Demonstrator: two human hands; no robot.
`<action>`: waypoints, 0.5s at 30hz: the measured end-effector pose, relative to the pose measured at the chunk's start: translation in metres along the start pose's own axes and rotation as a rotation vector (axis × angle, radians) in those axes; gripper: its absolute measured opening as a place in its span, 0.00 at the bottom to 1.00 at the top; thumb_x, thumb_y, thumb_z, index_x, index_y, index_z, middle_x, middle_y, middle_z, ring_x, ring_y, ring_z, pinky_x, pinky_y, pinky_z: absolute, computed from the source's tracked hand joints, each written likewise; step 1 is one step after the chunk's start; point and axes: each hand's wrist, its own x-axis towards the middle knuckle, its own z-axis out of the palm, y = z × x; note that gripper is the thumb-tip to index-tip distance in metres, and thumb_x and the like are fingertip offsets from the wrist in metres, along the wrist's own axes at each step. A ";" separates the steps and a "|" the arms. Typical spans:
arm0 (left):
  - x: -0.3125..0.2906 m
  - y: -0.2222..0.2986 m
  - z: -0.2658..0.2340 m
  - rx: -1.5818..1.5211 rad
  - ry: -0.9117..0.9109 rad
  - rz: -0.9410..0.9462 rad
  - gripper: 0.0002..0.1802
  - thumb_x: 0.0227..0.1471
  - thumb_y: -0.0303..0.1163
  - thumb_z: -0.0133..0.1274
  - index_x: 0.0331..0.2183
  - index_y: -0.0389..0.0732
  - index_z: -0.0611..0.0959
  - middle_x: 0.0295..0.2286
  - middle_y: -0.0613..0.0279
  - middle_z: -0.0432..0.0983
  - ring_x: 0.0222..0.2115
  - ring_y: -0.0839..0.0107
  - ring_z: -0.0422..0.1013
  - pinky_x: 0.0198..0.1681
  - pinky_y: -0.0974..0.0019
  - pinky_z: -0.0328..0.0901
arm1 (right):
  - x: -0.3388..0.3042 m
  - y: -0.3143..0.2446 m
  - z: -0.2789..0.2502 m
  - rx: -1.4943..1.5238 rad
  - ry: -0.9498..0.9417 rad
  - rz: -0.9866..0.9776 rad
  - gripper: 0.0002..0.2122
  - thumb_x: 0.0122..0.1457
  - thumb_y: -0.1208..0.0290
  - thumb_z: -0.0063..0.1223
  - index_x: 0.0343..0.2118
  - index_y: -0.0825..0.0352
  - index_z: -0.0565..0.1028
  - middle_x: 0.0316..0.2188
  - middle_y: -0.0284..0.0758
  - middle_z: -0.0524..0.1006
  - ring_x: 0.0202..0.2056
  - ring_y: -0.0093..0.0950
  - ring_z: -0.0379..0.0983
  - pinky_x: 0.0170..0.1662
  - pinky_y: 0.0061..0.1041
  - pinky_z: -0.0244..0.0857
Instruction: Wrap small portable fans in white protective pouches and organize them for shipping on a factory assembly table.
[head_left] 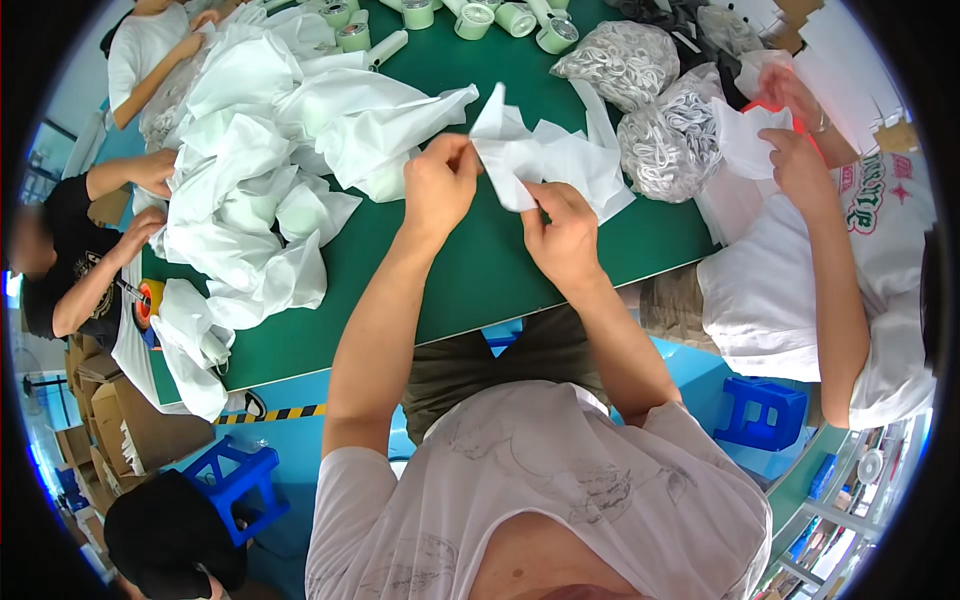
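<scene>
Both hands pinch one white fabric piece [520,160] above the green surface [480,270], lifted for handling. Left hand [438,188] grasps its upper corner; right hand [562,232] clamps the lower edge.

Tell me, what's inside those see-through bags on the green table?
The two clear bags are stuffed with small white loops, maybe elastic bands; too small to tell for sure. Only the outer ones show, the middle is covered. They sit on the green table, behind the white cloth in both hands.
</scene>
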 end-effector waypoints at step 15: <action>0.003 0.023 -0.018 -0.405 -0.343 -0.417 0.54 0.46 0.26 0.68 0.67 0.32 0.54 0.27 0.53 0.80 0.24 0.69 0.77 0.20 0.70 0.72 | 0.023 0.012 0.007 -0.088 -0.121 -0.085 0.08 0.45 0.82 0.65 0.29 0.66 0.80 0.25 0.38 0.79 0.29 0.40 0.77 0.33 0.39 0.72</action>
